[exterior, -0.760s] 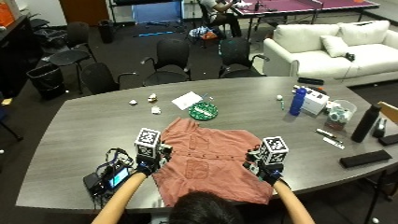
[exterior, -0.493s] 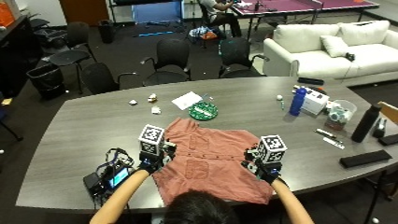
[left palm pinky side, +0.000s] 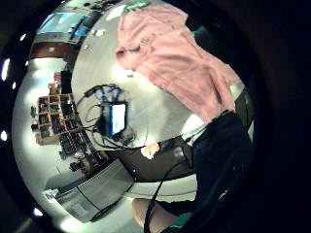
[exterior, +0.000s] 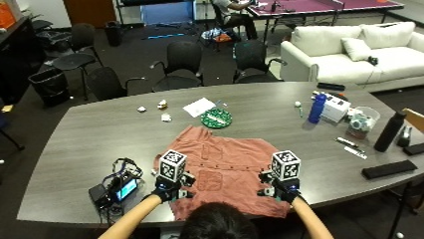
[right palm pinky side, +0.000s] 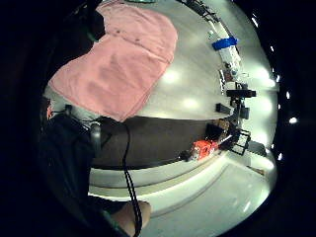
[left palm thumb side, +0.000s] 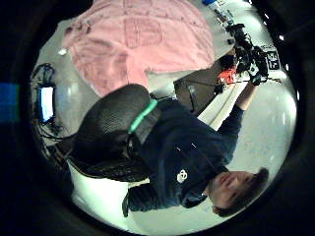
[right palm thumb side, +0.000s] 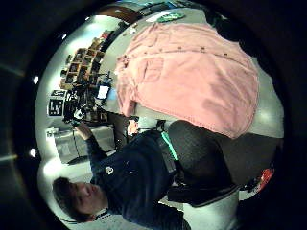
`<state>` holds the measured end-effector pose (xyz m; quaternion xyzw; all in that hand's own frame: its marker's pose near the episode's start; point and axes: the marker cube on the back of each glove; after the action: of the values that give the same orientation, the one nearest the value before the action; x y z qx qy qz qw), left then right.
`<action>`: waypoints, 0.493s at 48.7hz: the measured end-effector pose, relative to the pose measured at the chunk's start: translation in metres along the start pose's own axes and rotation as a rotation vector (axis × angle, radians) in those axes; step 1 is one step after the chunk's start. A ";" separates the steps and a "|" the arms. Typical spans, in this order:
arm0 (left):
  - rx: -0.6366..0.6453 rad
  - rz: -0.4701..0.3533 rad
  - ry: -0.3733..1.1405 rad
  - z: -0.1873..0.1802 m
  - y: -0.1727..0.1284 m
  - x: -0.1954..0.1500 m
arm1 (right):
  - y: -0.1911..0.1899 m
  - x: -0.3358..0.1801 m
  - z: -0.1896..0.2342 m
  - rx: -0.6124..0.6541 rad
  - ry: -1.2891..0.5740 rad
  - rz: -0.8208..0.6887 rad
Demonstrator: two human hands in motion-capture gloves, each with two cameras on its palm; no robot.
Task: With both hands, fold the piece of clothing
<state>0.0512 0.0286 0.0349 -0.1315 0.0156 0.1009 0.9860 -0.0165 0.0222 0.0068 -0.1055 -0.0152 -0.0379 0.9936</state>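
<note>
The grey counter [exterior: 79, 149] spreads before me. My rust-red shirt [exterior: 225, 159] lies flat at its near edge, at 12 o'clock from me. My left hand [exterior: 167, 188] hovers over its 9 o'clock side, my right hand [exterior: 283, 190] over its 3 o'clock side; I cannot tell how their fingers stand.

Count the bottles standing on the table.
2. A blue bottle stands at the far right beside a white box; a black bottle stands near the right edge. Others may be hidden among the clutter.
</note>
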 end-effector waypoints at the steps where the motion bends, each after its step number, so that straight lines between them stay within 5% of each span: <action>1: -0.017 0.007 0.002 0.006 -0.001 0.001 | 0.000 0.001 0.004 -0.014 0.006 0.002; 17: -0.206 0.047 0.085 0.118 -0.044 -0.001 | -0.027 0.014 0.090 -0.268 0.062 0.026; 24: -0.321 -0.007 0.089 0.124 -0.026 0.003 | -0.033 0.022 0.122 -0.427 0.107 0.094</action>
<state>0.0595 0.0374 0.1608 -0.2917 0.0423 0.0928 0.9510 0.0005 0.0138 0.1334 -0.3117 0.0506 0.0004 0.9488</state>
